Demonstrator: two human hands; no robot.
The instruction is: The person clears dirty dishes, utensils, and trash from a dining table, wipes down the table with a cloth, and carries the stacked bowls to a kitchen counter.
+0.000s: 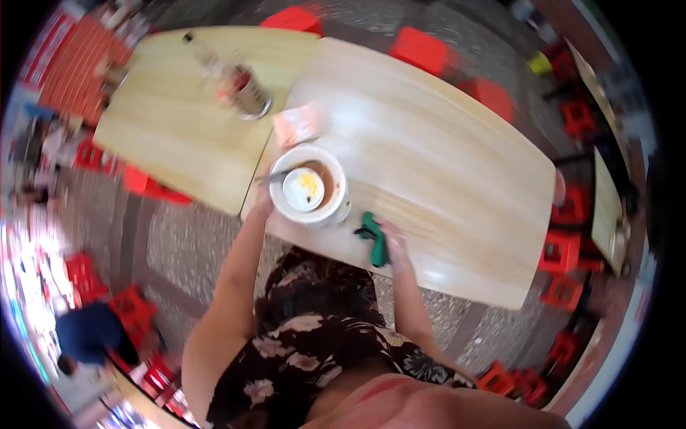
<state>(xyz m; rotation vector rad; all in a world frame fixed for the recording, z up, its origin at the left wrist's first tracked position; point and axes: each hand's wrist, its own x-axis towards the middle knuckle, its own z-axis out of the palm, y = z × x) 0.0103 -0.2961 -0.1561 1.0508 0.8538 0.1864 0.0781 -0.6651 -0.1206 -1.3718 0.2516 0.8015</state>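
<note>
- Centrally in the head view, large round white bowl (331, 160), brown remains inside, on the near edge of a pale wood-look tabletop (436, 157)
- Small round white bowl (300, 196), yellow bits inside, nested in the large one
- Grey utensil (280, 176), lying across the large bowl's left rim
- Left hand (265, 194), at that bowl's left side; fingers blurred and partly hidden, so how far they are closed cannot be told
- Right hand (393, 241), blurred, closed on a crumpled dark green cloth (376, 244) at the table edge, right of the bowls
- Pale pink packet (296, 125), flat, just beyond the bowls
- Reddish container with silvery base (248, 91), beside a clear dark-capped bottle (202, 51), on the yellowish adjoining tabletop (157, 121)
- Red plastic stools (420, 50), around the tables
</note>
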